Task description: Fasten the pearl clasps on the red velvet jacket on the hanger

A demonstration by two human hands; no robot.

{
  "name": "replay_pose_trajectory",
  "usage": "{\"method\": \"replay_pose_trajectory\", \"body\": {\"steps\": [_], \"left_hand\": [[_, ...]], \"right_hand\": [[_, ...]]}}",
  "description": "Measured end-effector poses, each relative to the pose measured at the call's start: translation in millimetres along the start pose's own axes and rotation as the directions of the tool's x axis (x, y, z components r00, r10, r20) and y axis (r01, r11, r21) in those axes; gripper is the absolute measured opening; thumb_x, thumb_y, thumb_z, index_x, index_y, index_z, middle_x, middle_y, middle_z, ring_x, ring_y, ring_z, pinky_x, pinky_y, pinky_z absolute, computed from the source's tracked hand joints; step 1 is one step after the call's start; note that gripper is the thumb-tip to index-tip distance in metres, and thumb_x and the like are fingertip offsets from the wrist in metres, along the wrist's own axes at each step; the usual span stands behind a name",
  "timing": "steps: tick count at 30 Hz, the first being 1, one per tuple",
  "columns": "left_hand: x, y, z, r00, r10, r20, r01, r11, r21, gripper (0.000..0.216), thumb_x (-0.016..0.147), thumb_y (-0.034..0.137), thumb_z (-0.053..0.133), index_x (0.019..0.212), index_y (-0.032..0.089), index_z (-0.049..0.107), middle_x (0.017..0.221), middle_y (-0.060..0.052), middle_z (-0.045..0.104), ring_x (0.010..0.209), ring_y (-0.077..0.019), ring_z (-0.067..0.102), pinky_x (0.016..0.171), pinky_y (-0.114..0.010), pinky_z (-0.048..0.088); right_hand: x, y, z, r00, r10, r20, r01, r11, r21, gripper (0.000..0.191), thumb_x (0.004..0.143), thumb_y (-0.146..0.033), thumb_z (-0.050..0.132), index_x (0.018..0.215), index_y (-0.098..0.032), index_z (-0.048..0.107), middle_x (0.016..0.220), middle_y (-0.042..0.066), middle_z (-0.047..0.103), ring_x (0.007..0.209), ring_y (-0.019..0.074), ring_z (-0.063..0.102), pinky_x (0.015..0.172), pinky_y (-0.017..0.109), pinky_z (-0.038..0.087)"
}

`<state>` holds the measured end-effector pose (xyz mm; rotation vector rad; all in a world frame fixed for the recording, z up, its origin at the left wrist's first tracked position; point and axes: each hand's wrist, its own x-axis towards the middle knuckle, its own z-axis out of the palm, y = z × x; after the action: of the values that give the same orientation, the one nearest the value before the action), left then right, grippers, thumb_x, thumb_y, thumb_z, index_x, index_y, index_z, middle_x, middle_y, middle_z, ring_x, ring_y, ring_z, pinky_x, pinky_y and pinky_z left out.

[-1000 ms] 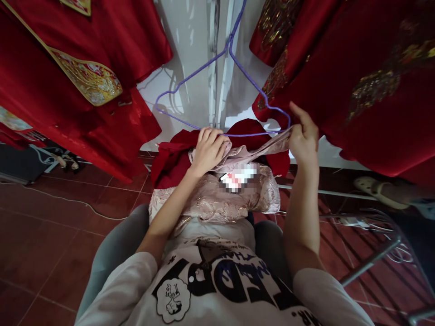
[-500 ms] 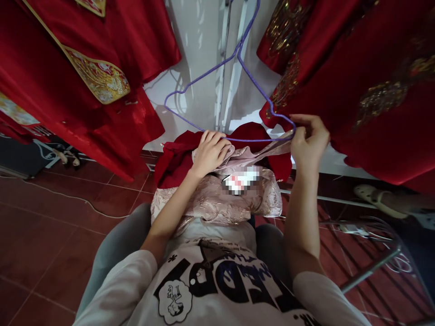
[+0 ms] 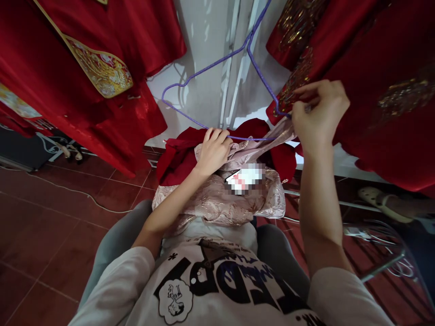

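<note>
A pale pink brocade garment [image 3: 217, 206] with a shiny pattern lies bunched across my lap, over dark red cloth [image 3: 176, 158]. My left hand [image 3: 215, 151] is closed, its fingers curled over gathered pink fabric at the lower bar of a purple hanger [image 3: 217, 59]. From there a strip of the fabric stretches up and right to my right hand [image 3: 319, 111], which pinches it beside the hanger's right end. A small shiny spot shows between the right fingers; I cannot make out what it is. On the garment rests a phone [image 3: 244, 178] with a bright, blurred screen.
Red embroidered garments [image 3: 98, 68] hang at left, and more red garments [image 3: 367, 90] at right. A pale cable [image 3: 84, 194] crosses the tiled floor [image 3: 44, 244]. At right are a metal rack [image 3: 384, 267] and someone's foot in a cream clog [image 3: 384, 203].
My right hand has moved up and right, drawing the pink fabric tauter. It now covers the hanger's right end. My left hand stays almost in place.
</note>
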<state>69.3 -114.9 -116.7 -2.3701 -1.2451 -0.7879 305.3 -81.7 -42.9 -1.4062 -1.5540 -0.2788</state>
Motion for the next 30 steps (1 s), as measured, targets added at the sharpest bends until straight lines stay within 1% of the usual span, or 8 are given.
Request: {"method": "replay_pose_trajectory", "body": {"steps": [6, 11, 16, 19, 22, 24, 27, 30], "left_hand": [[15.8, 16.6, 14.2, 0.997, -0.019, 0.08, 0.017, 0.999, 0.027, 0.029, 0.099, 0.014, 0.047, 0.111, 0.014, 0.074, 0.127, -0.013, 0.066, 0.121, -0.0297, 0.057, 0.114, -0.052, 0.038], [26.4, 19.9, 21.2, 0.997, -0.011, 0.083, 0.02, 0.994, -0.109, 0.027, 0.102, 0.023, 0.048, 0.106, 0.02, 0.074, 0.122, -0.008, 0.068, 0.115, -0.0262, 0.059, 0.11, -0.048, 0.04], [29.5, 22.7, 20.5, 0.997, -0.023, 0.069, 0.036, 0.981, -0.19, 0.025, 0.103, 0.026, 0.049, 0.104, 0.023, 0.074, 0.122, -0.006, 0.068, 0.116, -0.0247, 0.058, 0.109, -0.046, 0.038], [29.6, 24.8, 22.5, 0.998, -0.04, 0.058, 0.052, 0.976, -0.211, 0.024, 0.102, 0.026, 0.05, 0.102, 0.023, 0.074, 0.123, -0.007, 0.067, 0.117, -0.0257, 0.058, 0.11, -0.048, 0.037], [28.6, 24.2, 25.1, 0.998, -0.043, 0.046, 0.053, 0.969, -0.24, 0.022, 0.1, 0.026, 0.052, 0.1, 0.022, 0.074, 0.122, -0.008, 0.066, 0.117, -0.0265, 0.058, 0.111, -0.05, 0.037], [29.1, 21.2, 25.2, 0.999, -0.032, 0.029, 0.038, 0.963, -0.267, 0.019, 0.099, 0.025, 0.055, 0.099, 0.023, 0.073, 0.12, -0.007, 0.067, 0.117, -0.0267, 0.058, 0.111, -0.052, 0.038], [34.5, 7.5, 21.6, 1.0, -0.004, -0.005, 0.002, 0.935, -0.353, 0.013, 0.096, 0.023, 0.059, 0.097, 0.022, 0.072, 0.116, -0.006, 0.067, 0.115, -0.0248, 0.06, 0.11, -0.05, 0.041], [40.7, -28.7, 15.9, 0.996, -0.059, -0.066, 0.023, 0.89, -0.456, 0.009, 0.095, 0.021, 0.06, 0.096, 0.022, 0.068, 0.117, -0.006, 0.065, 0.114, -0.022, 0.061, 0.108, -0.045, 0.046]], "right_hand": [[24.3, -21.5, 13.6, 0.991, -0.116, 0.066, 0.115, 0.993, 0.012, 0.045, 0.068, 0.003, 0.053, 0.101, -0.021, 0.07, 0.109, 0.011, 0.064, 0.087, 0.02, 0.064, 0.079, 0.034, 0.054], [28.9, -9.3, 21.6, 0.997, -0.023, 0.07, 0.023, 1.0, -0.001, 0.037, 0.073, -0.001, 0.053, 0.1, -0.02, 0.068, 0.107, 0.011, 0.067, 0.091, 0.0205, 0.064, 0.084, 0.035, 0.052], [13.0, 13.4, 26.7, 0.989, 0.074, 0.131, -0.085, 0.993, 0.081, 0.025, 0.077, -0.013, 0.064, 0.101, -0.018, 0.062, 0.098, 0.009, 0.072, 0.087, 0.0201, 0.064, 0.084, 0.035, 0.049], [3.2, 15.3, 29.8, 0.99, 0.067, 0.122, -0.071, 0.997, 0.03, 0.03, 0.076, -0.02, 0.07, 0.104, -0.02, 0.059, 0.107, 0.009, 0.072, 0.097, 0.0245, 0.063, 0.097, 0.045, 0.042], [-1.0, 12.2, 35.6, 0.997, 0.038, 0.071, -0.039, 0.999, 0.014, 0.012, 0.091, -0.028, 0.057, 0.101, -0.021, 0.058, 0.106, 0.01, 0.072, 0.101, 0.0257, 0.062, 0.104, 0.049, 0.033], [-1.9, 10.1, 39.0, 0.997, 0.02, 0.075, -0.025, 0.998, 0.06, 0.015, 0.098, -0.029, 0.045, 0.102, -0.021, 0.058, 0.105, 0.012, 0.072, 0.099, 0.0248, 0.063, 0.101, 0.045, 0.036], [-3.0, 8.9, 39.0, 0.996, -0.024, 0.09, 0.013, 0.992, 0.129, 0.024, 0.101, -0.036, 0.043, 0.112, -0.022, 0.059, 0.112, 0.012, 0.072, 0.101, 0.0254, 0.064, 0.097, 0.042, 0.039], [-2.7, 10.1, 33.4, 0.997, -0.03, 0.076, 0.018, 0.989, 0.15, 0.029, 0.103, -0.039, 0.041, 0.115, -0.024, 0.062, 0.113, 0.01, 0.073, 0.102, 0.0252, 0.065, 0.099, 0.043, 0.039]]}}
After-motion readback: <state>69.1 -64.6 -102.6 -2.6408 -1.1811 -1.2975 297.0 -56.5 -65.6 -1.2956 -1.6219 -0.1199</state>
